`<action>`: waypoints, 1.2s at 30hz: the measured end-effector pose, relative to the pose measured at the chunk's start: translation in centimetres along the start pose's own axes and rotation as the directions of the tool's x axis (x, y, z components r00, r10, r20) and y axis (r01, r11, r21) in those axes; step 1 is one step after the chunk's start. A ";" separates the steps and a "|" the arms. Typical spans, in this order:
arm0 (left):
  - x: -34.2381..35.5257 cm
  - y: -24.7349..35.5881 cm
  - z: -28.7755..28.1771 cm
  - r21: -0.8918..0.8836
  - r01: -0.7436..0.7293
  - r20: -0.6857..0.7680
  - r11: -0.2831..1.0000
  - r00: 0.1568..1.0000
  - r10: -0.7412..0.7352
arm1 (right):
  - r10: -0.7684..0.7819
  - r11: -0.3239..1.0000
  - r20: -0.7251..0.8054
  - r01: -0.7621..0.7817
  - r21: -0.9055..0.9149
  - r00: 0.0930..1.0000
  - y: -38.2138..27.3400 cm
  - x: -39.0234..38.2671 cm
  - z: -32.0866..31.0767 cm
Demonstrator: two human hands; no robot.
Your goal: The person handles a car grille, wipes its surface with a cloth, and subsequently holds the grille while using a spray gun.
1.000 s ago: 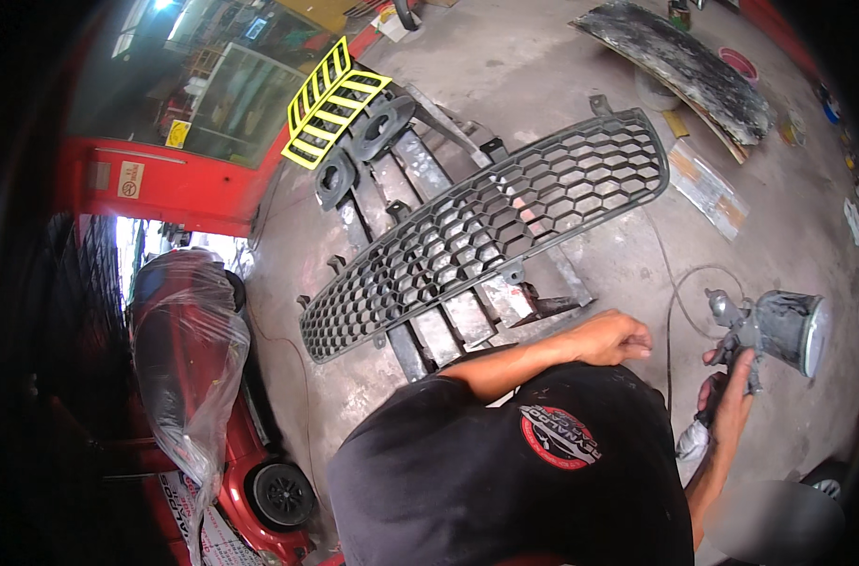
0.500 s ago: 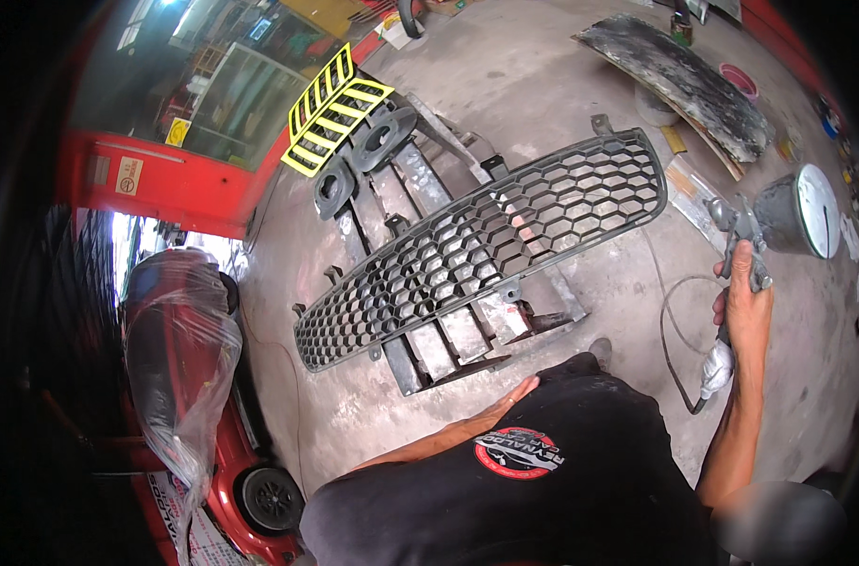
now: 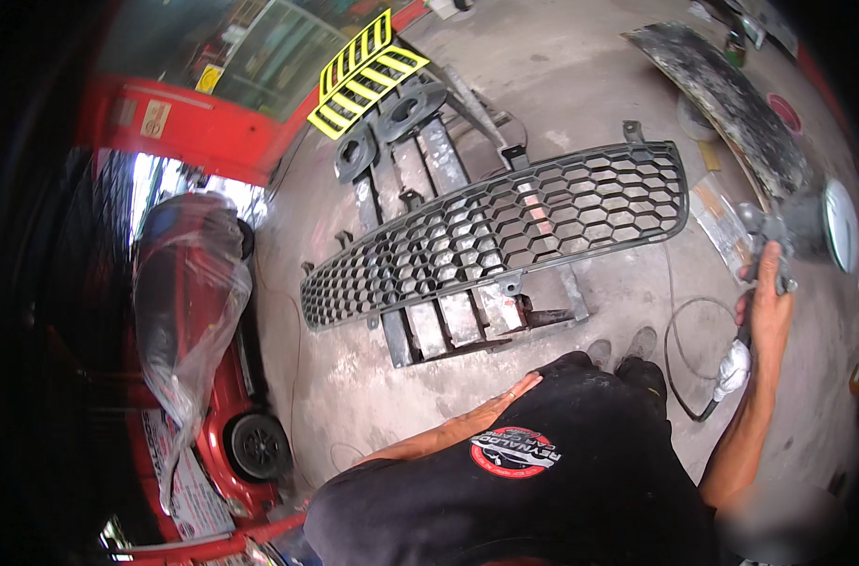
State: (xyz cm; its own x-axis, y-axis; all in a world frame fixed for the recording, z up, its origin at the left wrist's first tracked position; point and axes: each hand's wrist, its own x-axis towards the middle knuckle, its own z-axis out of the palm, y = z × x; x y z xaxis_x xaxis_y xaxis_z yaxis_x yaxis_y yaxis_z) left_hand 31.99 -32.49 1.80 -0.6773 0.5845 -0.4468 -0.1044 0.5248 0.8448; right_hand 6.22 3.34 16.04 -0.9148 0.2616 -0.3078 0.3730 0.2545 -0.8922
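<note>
My right hand [image 3: 771,300], at the right, is closed around the grip of a metal spray gun [image 3: 775,226]. A hose [image 3: 675,377] hangs in a loop beneath it, with a pale wrapped lump [image 3: 732,370] near the gun. My left hand [image 3: 512,400] lies flat against my dark clothing by the thigh, with its fingertips partly hidden. In front of me a long black honeycomb grille [image 3: 491,274] rests on a worn stand of metal bars [image 3: 429,330]. The gun is to the right of the grille, apart from it.
Beyond the grille, two dark ring-shaped trim pieces [image 3: 412,109] and yellow-edged slatted panels [image 3: 368,90] lie on the stand. A scuffed dark panel [image 3: 731,104] and a can [image 3: 837,226] are at right. A red car [image 3: 217,415] under plastic sheeting [image 3: 189,302] stands left.
The view has shifted, so the grille and stand sit higher and farther right. Both my shoes now show. My right hand still grips the spray gun; my left hand stays at the thigh.
</note>
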 end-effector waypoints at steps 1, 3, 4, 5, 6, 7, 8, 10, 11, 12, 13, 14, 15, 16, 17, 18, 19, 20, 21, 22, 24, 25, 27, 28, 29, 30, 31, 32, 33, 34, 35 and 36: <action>-0.3 0.3 0.6 -0.004 0.004 -0.021 1.000 1.000 -0.004 | -0.045 0.998 -0.096 0.041 -0.041 0.994 0.1 0.7 -0.1; -0.1 0.8 1.1 -0.004 0.015 -0.057 1.000 0.998 -0.015 | -0.071 0.997 -0.104 0.069 -0.026 0.992 0.1 1.6 -0.3; -0.1 1.0 1.3 -0.011 0.022 -0.062 1.000 0.998 -0.023 | -0.063 0.998 -0.091 0.063 -0.006 0.994 -0.1 1.9 -0.4; -0.2 1.2 1.5 -0.010 0.027 -0.069 1.000 0.997 -0.027 | -0.055 0.998 -0.079 0.056 0.015 0.995 -0.2 2.1 -0.3; -0.1 1.4 1.7 -0.013 0.029 -0.079 0.999 0.996 -0.030 | -0.053 0.998 -0.036 0.054 0.022 0.998 -0.2 2.3 0.2; -0.1 1.5 1.8 -0.017 0.032 -0.087 0.999 0.996 -0.034 | -0.057 0.998 -0.021 0.057 0.021 0.998 -0.4 2.2 0.9; -0.1 1.6 2.0 -0.019 0.038 -0.094 0.999 0.995 -0.040 | -0.084 0.996 0.061 0.081 0.047 0.995 -0.9 1.6 2.0; -0.3 1.6 2.6 -0.025 0.043 -0.113 0.999 0.993 -0.045 | -0.101 0.994 0.210 0.091 0.055 0.972 -1.7 0.6 4.6; -0.5 1.6 2.8 -0.027 0.042 -0.119 0.999 0.992 -0.045 | -0.098 0.995 0.220 0.089 0.049 0.971 -2.1 -0.2 5.7; -0.6 1.5 2.9 -0.033 0.042 -0.131 0.999 0.990 -0.046 | -0.069 0.998 0.358 0.064 0.025 0.931 -2.8 -1.0 7.0; -0.8 1.4 3.2 -0.039 0.043 -0.140 0.998 0.989 -0.048 | -0.035 0.999 0.482 0.042 -0.003 0.875 -3.6 -1.8 7.9; -1.0 1.2 3.2 -0.042 0.041 -0.149 0.998 0.988 -0.046 | -0.036 0.999 0.491 0.048 -0.011 0.871 -4.6 -3.0 8.8; -1.3 1.1 3.4 -0.049 0.041 -0.157 0.998 0.986 -0.049 | -0.076 0.997 0.553 0.080 0.016 0.830 -5.8 -4.4 9.6; -1.6 0.9 3.5 -0.052 0.039 -0.165 0.998 0.985 -0.047 | -0.115 0.993 0.611 0.110 0.045 0.783 -6.5 -5.2 10.2; -1.8 0.7 3.6 -0.053 0.032 -0.173 0.998 0.984 -0.041 | -0.114 0.992 0.620 0.117 0.036 0.776 -6.7 -5.6 10.8; -2.1 0.5 3.7 -0.058 0.029 -0.184 0.998 0.982 -0.040 | -0.136 0.990 0.592 0.134 0.047 0.794 -6.8 -5.9 11.4; -2.5 0.3 3.8 -0.063 0.030 -0.196 0.998 0.980 -0.041 | -0.158 0.987 0.564 0.152 0.057 0.811 -6.9 -6.1 12.1; -3.0 0.0 3.9 -0.067 0.029 -0.207 0.997 0.977 -0.042 | -0.190 0.973 0.545 0.232 -0.010 0.817 -6.4 -5.5 12.7; -3.2 -0.2 3.9 -0.071 0.025 -0.205 0.997 0.978 -0.039 | -0.185 0.972 0.548 0.234 -0.020 0.816 -6.1 -5.3 13.4; -3.3 -0.4 3.9 -0.074 0.021 -0.202 0.997 0.979 -0.035 | -0.279 0.948 0.420 0.317 -0.023 0.864 -5.8 -5.2 14.1; -3.8 -0.9 3.7 -0.078 0.006 -0.204 0.997 0.979 -0.022 | -0.416 0.905 0.231 0.426 0.004 0.880 -6.2 -5.7 15.4; -4.0 -1.1 3.7 -0.079 0.001 -0.207 0.997 0.978 -0.018 | -0.415 0.904 0.234 0.427 -0.003 0.879 -6.6 -6.1 15.5; -4.4 -1.5 3.7 -0.085 -0.015 -0.202 0.996 0.979 -0.003 | -0.271 0.951 0.385 0.306 -0.032 0.882 -7.1 -6.6 15.3; -4.6 -1.8 3.6 -0.088 -0.020 -0.197 0.996 0.980 0.003 | -0.183 0.982 0.494 0.185 0.046 0.850 -6.6 -6.2 15.2; -4.9 -2.1 3.5 -0.091 -0.024 -0.190 0.996 0.982 0.007 | -0.180 0.982 0.478 0.184 0.039 0.860 -6.6 -6.7 15.0; -5.0 -2.4 3.4 -0.098 -0.028 -0.182 0.995 0.983 0.010 | -0.149 0.989 0.539 0.115 0.095 0.829 -7.4 -7.9 14.7; -5.1 -2.6 3.3 -0.102 -0.034 -0.177 0.994 0.984 0.015 | -0.123 0.989 0.598 0.044 0.145 0.792 -7.8 -9.0 14.3; -5.2 -2.9 3.2 -0.103 -0.040 -0.171 0.994 0.985 0.022 | -0.118 0.985 0.586 0.018 0.173 0.802 -7.7 -9.5 13.9; -5.5 -3.1 3.2 -0.105 -0.040 -0.168 0.994 0.985 0.022 | -0.113 0.986 0.575 0.020 0.166 0.810 -7.2 -9.8 13.3; -5.6 -3.3 3.2 -0.104 -0.047 -0.165 0.994 0.986 0.029 | -0.109 0.989 0.515 0.040 0.143 0.850 -6.5 -9.8 12.5; -5.7 -3.6 3.2 -0.105 -0.050 -0.163 0.993 0.986 0.033 | -0.106 0.991 0.454 0.058 0.119 0.885 -5.7 -9.8 11.7; -5.8 -3.7 3.2 -0.105 -0.057 -0.157 0.993 0.987 0.041 | -0.097 0.994 0.364 0.070 0.085 0.926 -5.2 -9.8 10.8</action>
State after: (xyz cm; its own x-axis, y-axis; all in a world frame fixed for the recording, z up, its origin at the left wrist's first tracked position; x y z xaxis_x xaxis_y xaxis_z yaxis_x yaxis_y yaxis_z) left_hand 38.63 -35.80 0.28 -0.7869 0.5009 -0.3603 -0.1408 0.4228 0.8952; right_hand 11.60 -10.59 20.13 -0.9399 -0.1213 -0.3192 0.2933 0.1920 -0.9365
